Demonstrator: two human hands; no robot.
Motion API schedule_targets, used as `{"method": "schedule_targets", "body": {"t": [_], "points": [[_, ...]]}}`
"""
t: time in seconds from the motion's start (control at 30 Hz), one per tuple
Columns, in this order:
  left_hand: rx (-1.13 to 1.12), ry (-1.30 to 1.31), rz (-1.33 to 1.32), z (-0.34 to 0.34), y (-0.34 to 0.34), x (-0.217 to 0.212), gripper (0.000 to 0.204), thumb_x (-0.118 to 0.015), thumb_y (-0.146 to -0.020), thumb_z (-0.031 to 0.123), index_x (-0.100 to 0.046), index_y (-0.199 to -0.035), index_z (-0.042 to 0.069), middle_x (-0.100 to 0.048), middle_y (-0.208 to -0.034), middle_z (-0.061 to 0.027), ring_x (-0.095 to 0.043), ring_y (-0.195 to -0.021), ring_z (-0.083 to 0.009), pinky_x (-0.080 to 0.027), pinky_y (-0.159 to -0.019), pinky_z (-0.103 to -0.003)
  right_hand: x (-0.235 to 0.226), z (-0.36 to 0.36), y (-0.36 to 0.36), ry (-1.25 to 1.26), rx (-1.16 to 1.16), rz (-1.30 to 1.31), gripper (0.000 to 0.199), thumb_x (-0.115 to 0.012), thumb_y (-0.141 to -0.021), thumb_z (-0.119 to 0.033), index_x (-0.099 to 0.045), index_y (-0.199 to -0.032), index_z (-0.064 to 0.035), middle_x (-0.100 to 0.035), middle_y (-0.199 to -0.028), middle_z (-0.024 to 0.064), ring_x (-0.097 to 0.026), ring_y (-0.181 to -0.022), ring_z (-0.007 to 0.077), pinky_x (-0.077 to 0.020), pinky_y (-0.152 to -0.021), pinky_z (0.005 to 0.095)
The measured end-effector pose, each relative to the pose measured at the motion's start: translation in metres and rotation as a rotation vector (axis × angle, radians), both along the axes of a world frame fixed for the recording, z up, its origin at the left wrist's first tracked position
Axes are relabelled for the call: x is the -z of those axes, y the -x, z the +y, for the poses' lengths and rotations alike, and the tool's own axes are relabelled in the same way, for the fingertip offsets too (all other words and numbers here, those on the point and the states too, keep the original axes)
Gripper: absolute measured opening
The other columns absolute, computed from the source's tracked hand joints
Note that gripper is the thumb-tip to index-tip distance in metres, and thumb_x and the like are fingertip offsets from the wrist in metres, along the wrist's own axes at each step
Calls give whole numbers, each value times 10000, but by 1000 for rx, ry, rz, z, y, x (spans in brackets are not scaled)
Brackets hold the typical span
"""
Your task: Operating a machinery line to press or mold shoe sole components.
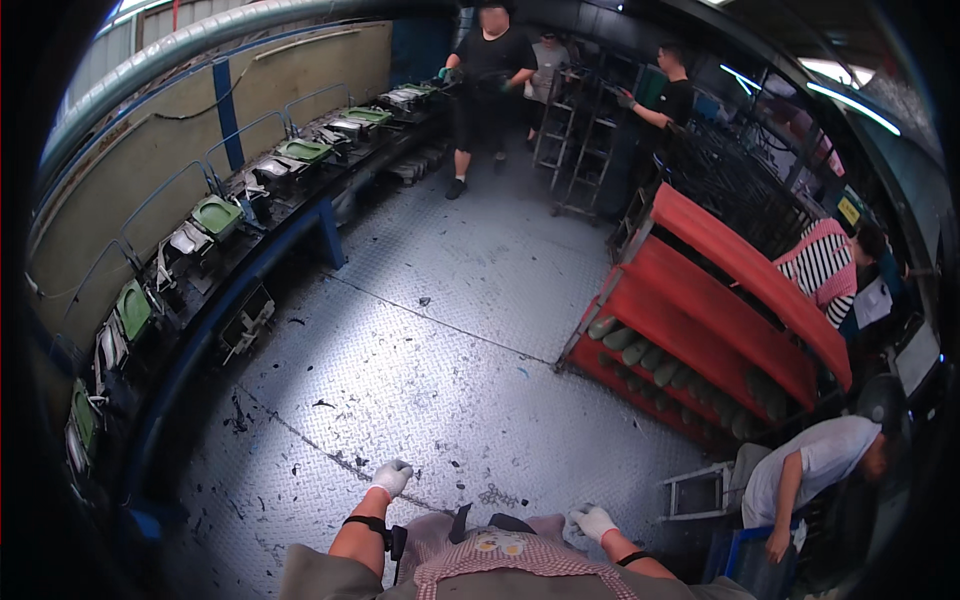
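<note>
A wide floor of ribbed metal plate [440, 370] fills most of the view and is littered with small dark scraps. Along the person's left, a long curved line of machines [215, 250] is set against a pale wall, with green moulds [217, 214] and grey metal parts seated at each station. To the right, a red rack [720, 320] with sloped shelves is seen; rows of grey-green rounded pieces [640, 352] are stacked on its lower shelf. Farther back, a grey metal trolley frame [575, 140] is stood near two people in black, one walking on the floor [488, 90] and one reaching toward the frame [668, 100]. Behind the red rack a person in a striped top [825, 265] is seated, and at the lower right a person in a pale shirt [810, 465] is bent over a blue crate [755, 560].

At the bottom edge, a pink checked apron [500, 555] is worn by the person with the camera. The left hand [391, 477], in a white glove, is held out over the floor with the fingers loosely curled and nothing gripped. The right hand [595, 522], also gloved in white, is kept close to the apron's edge; whether the cloth is pinched or merely touched cannot be told.
</note>
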State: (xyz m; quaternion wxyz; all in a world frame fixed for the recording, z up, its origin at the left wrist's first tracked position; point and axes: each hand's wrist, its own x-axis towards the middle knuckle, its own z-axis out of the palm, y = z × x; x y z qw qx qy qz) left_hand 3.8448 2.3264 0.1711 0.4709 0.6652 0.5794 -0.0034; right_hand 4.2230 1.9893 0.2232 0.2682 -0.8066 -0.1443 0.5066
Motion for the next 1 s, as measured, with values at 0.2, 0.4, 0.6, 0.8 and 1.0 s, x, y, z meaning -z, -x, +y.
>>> {"method": "schedule_targets", "body": {"t": [0.2, 0.4, 0.6, 0.8, 1.0], "points": [[-259, 82, -7, -24, 46, 58, 403, -612, -831, 349, -706, -1091, 56, -702, -1060, -194, -664, -1025, -322, -498, -914, -387, 21, 84, -66, 98, -252, -80, 340, -604, -895, -238, -653, -1095, 33, -716, -886, 125, -690, -779, 209, -541, -715, 329], [-652, 263, 149, -92, 41, 38, 314, -583, -840, 270, -717, -945, 5, -699, -753, -128, -654, -637, -203, -514, -589, -364, 101, 106, -208, 173, -393, -78, 303, -582, -923, -239, -655, -1048, 28, -703, -859, 108, -664, -685, 183, -541, -602, 334], [-660, 281, 137, -124, -43, 3, 261, -613, -876, 225, -693, -1013, 18, -696, -807, -80, -655, -682, -174, -490, -556, -312, 121, 184, -316, 257, -777, -464, 416, -585, -882, -395, -741, -899, -9, -725, -901, 180, -710, -805, 289, -544, -777, 398], [-744, -27, -112, -70, -140, -80, 373, -617, -861, 234, -663, -1124, -27, -709, -901, -119, -653, -830, -192, -508, -767, -323, 77, 273, -342, 157, -774, -463, 412, -525, -896, -364, -724, -916, -4, -724, -876, 173, -709, -804, 313, -542, -750, 426], [-681, 95, -75, -81, -120, -56, 312, -622, -883, 207, -661, -1105, -8, -708, -902, -106, -664, -755, -186, -506, -623, -309, 54, 313, -320, 50, -704, -347, 379, -513, -921, -328, -692, -966, 3, -722, -836, 149, -704, -729, 249, -554, -687, 391]]}}
